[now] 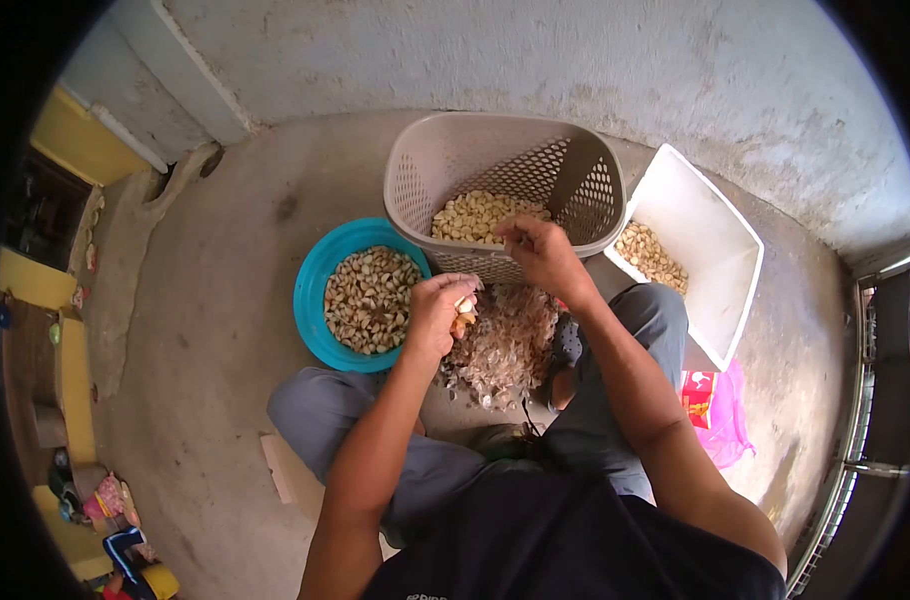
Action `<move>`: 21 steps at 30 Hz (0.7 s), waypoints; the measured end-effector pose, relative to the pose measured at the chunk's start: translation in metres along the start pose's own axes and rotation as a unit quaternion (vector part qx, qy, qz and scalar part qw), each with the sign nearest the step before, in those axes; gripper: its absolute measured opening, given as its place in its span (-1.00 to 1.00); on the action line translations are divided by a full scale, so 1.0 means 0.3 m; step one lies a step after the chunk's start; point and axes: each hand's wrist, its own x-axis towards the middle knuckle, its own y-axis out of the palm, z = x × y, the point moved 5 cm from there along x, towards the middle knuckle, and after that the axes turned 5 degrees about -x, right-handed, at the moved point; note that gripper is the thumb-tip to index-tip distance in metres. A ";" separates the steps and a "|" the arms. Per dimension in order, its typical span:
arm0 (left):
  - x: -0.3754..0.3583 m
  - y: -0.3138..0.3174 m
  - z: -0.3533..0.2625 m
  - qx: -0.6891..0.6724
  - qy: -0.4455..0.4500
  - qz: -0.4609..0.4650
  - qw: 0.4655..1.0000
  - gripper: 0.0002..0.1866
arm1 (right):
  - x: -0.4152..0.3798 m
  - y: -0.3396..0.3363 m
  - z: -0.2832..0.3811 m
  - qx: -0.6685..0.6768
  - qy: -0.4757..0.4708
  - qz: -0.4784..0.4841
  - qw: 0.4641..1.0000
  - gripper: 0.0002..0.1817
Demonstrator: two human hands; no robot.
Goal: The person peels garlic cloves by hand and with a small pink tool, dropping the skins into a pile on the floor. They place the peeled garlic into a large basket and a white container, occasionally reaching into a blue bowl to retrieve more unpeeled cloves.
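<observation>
- Currently, the left hand [437, 312] is curled nearly closed; its fingertips pinch one pale garlic clove [466, 305].
- Just below the clove, a small brownish piece sits against the same fingers; what it is cannot be told.
- Right hand [542, 255]: fingers bent and drawn together over the front rim of the basket. Whether they hold anything cannot be told, since the fingertips are turned away from the camera.
- One heap of papery skins [505, 345] lies on the floor directly beneath both hands, between the person's knees.
- One beige perforated basket [575, 180] stands at 12 o'clock from the hands. It contains a layer of pale peeled cloves, too many to count.
- One blue round bowl [315, 300] stands at 9 o'clock from the left hand, touching the basket. It is filled with brownish unpeeled cloves.
- One white rectangular tub [715, 240] stands at 3 o'clock from the right hand, just beside the basket. A smaller batch of cloves lies in its far corner.
- One pink plastic bag [720, 415] with a red packet lies at 5 o'clock from the tub.
- Container count: three. Hands in view: two, both the person's own.
</observation>
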 end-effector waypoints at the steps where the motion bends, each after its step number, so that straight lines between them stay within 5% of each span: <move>1: 0.002 0.004 -0.007 -0.013 -0.003 0.002 1.000 -0.85 | -0.008 0.018 0.029 0.009 -0.008 0.033 0.999 -0.74; 9: 0.000 -0.002 0.014 0.010 -0.048 0.033 0.998 -0.78 | -0.032 0.088 0.042 -0.054 -0.034 0.142 0.988 -0.82; 12: -0.007 0.002 -0.010 -0.014 -0.042 0.034 0.998 -0.78 | -0.019 0.021 0.038 0.075 0.017 0.175 0.982 -0.82; 16: -0.002 -0.009 -0.022 -0.067 -0.045 0.040 0.996 -0.79 | -0.059 -0.020 0.074 0.362 0.132 0.249 0.889 -0.72; 18: -0.011 -0.005 -0.013 -0.064 -0.059 0.044 0.995 -0.78 | -0.051 0.024 0.029 0.048 -0.010 0.172 0.984 -0.70; 19: -0.011 -0.003 -0.014 -0.058 -0.067 0.046 0.995 -0.78 | -0.041 0.039 0.050 -0.115 -0.082 0.121 0.983 -0.69; 21: -0.011 -0.002 -0.002 -0.059 -0.084 0.049 0.993 -0.78 | -0.046 0.073 0.062 -0.018 -0.049 0.152 0.987 -0.69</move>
